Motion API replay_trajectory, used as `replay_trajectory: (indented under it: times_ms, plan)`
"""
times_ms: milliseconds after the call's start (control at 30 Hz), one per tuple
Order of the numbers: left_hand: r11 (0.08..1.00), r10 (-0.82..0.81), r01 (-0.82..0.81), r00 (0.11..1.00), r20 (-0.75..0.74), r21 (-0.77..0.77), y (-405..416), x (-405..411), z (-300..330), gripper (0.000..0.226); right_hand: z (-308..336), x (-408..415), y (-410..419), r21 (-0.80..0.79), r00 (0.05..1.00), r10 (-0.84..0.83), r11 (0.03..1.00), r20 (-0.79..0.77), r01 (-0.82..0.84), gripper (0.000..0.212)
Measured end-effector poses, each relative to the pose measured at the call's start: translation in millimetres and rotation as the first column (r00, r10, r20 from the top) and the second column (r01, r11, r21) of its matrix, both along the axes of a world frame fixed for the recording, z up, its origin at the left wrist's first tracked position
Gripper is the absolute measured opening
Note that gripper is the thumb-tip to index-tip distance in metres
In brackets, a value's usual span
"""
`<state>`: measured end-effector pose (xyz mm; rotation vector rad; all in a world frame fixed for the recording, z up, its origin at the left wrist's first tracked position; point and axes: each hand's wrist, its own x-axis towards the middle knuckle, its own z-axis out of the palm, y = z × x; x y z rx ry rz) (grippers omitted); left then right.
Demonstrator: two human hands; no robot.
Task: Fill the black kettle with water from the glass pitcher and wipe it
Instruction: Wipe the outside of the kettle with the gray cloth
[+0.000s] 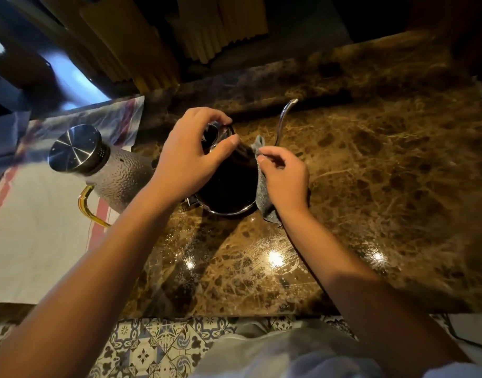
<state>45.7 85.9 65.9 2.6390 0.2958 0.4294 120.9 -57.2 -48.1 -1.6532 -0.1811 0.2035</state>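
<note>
The black kettle (pixel 229 186) stands on the brown marble counter (pixel 370 173), its thin curved silver spout (pixel 282 121) rising at the back right. My left hand (pixel 190 156) grips the kettle's top from above, fingers curled round the lid. My right hand (pixel 285 173) holds a grey cloth (pixel 263 186) against the kettle's right side. The glass pitcher (pixel 109 170), with a steel lid and an amber handle, stands just left of the kettle on a white towel.
A white towel with red stripes (pixel 43 241) covers the counter's left part. Yellow ribbed panels (pixel 152 45) rise behind the counter. The counter's front edge runs above a patterned tile floor (pixel 152 347). Bright light spots reflect on the marble.
</note>
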Motion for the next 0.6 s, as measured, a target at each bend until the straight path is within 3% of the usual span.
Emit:
replay_trajectory:
  times_ms: [133,300,433,533,600]
  plan:
    - [1.000,0.030,-0.030,0.999,0.021,0.005,-3.0,-1.7,-5.0,0.036,-16.0,-8.0,-22.1,0.025,0.982,0.127,0.992,-0.138,-0.125,0.021]
    - [0.999,0.044,-0.044,0.999,0.012,0.005,-3.1,0.0,-4.7,0.036,-34.0,-50.4,-33.0,-0.074,0.981,0.161,0.983,-0.105,-0.169,0.017]
    - [0.998,0.061,-0.061,0.998,0.003,0.007,-5.0,0.9,-4.0,0.037,-38.4,-68.2,-29.1,-0.202,0.981,0.180,0.966,0.078,-0.162,0.009]
    - [0.998,0.062,-0.062,0.998,0.005,0.015,-5.1,0.1,-4.3,0.037,-34.0,-84.0,-19.5,-0.324,0.923,0.279,0.927,0.264,-0.187,0.011]
    - [0.998,0.060,-0.060,0.998,0.011,0.022,-4.8,-1.0,-5.0,0.037,-30.2,-98.2,-8.4,-0.383,0.871,0.381,0.888,0.309,-0.253,0.014]
